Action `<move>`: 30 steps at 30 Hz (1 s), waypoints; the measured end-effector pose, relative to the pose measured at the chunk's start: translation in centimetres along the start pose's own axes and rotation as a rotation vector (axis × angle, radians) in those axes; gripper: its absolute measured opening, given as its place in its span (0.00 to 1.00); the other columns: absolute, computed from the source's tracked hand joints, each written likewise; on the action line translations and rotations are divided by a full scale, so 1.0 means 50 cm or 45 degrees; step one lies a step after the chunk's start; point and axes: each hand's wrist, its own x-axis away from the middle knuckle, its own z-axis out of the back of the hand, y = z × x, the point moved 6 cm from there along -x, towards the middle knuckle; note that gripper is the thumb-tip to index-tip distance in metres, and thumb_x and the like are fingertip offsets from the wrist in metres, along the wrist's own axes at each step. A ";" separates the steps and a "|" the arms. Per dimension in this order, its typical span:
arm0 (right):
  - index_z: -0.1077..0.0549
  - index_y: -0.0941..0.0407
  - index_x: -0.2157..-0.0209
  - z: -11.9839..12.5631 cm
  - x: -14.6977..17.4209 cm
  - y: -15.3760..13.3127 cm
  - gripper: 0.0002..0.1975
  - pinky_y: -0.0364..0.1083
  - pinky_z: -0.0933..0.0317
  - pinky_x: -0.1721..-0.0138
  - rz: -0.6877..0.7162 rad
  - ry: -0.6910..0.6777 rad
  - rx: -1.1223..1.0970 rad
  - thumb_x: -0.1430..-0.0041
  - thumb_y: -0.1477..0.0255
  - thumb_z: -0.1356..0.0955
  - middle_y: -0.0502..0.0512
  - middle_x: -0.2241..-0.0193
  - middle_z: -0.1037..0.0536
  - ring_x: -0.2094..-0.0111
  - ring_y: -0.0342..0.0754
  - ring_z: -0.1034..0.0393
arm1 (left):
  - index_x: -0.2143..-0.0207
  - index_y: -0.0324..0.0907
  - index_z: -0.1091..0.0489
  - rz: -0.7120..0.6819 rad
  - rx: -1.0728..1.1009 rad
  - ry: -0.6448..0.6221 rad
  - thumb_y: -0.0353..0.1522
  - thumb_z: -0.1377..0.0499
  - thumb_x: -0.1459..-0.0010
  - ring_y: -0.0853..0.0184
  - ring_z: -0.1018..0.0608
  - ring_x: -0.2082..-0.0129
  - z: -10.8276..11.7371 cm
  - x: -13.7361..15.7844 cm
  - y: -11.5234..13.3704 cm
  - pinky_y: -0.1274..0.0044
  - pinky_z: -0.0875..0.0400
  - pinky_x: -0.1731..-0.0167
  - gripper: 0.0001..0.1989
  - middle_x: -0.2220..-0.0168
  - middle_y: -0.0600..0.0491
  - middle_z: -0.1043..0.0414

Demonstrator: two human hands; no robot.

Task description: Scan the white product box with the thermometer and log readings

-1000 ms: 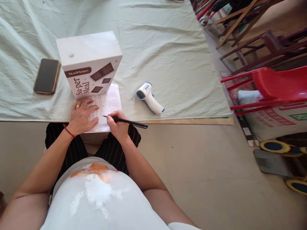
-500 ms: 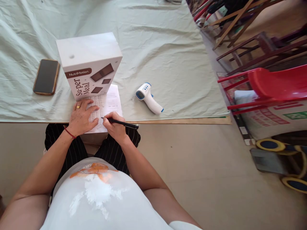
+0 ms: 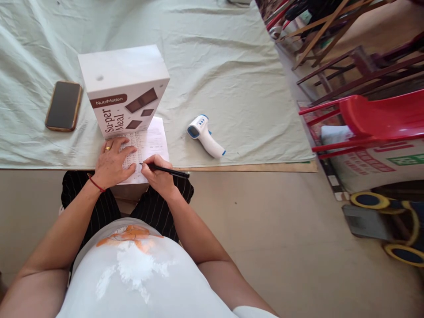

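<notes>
My left hand (image 3: 114, 161) lies flat with fingers spread on a sheet of paper (image 3: 155, 137) covered with small writing or print. A black pen (image 3: 168, 170) is pinched in my right hand (image 3: 159, 176), its tip on or just above the paper, right of my left thumb. Just beyond my left fingers a white NutriMotion box (image 3: 126, 88) stands upright, hiding the far left part of the paper. The paper's near edge hangs slightly over the table edge.
A phone (image 3: 64, 106) lies left of the box, and a white and blue infrared thermometer (image 3: 206, 137) lies to the right. Pale green cloth (image 3: 232, 66) covers the table. On the floor at right are a red plastic chair (image 3: 380, 119), a printed sack (image 3: 367, 163) and wooden folding frames (image 3: 324, 35).
Very little differs. The pen's back end has shifted slightly left in my right hand, and the view has turned a touch. My left hand stays in place.
</notes>
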 end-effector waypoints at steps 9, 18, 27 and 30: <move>0.32 0.51 0.74 0.001 0.000 0.005 0.04 0.46 0.37 0.68 0.001 0.018 -0.044 0.46 0.69 0.34 0.46 0.79 0.28 0.76 0.44 0.34 | 0.49 0.45 0.25 -0.011 -0.011 0.022 0.37 0.37 0.42 0.45 0.28 0.39 0.000 0.002 -0.002 0.52 0.36 0.37 0.18 0.40 0.44 0.29; 0.32 0.52 0.74 -0.001 -0.001 0.004 0.05 0.45 0.39 0.69 0.040 -0.008 -0.024 0.46 0.69 0.34 0.44 0.79 0.30 0.77 0.42 0.36 | 0.48 0.45 0.26 -0.011 -0.071 -0.006 0.37 0.37 0.41 0.46 0.28 0.38 0.002 0.001 0.002 0.54 0.36 0.37 0.18 0.38 0.43 0.30; 0.33 0.51 0.74 0.000 -0.002 0.004 0.05 0.44 0.37 0.69 0.067 0.009 -0.009 0.45 0.69 0.34 0.45 0.79 0.29 0.76 0.43 0.36 | 0.48 0.45 0.25 -0.032 -0.071 0.023 0.39 0.35 0.39 0.48 0.28 0.38 0.001 0.003 -0.002 0.55 0.36 0.37 0.17 0.39 0.43 0.29; 0.33 0.51 0.74 0.001 -0.002 0.003 0.05 0.44 0.37 0.69 0.074 0.012 -0.005 0.45 0.69 0.34 0.45 0.79 0.29 0.76 0.43 0.36 | 0.48 0.44 0.25 -0.053 -0.082 0.041 0.39 0.35 0.39 0.48 0.27 0.39 0.001 0.003 -0.002 0.54 0.35 0.38 0.18 0.40 0.43 0.29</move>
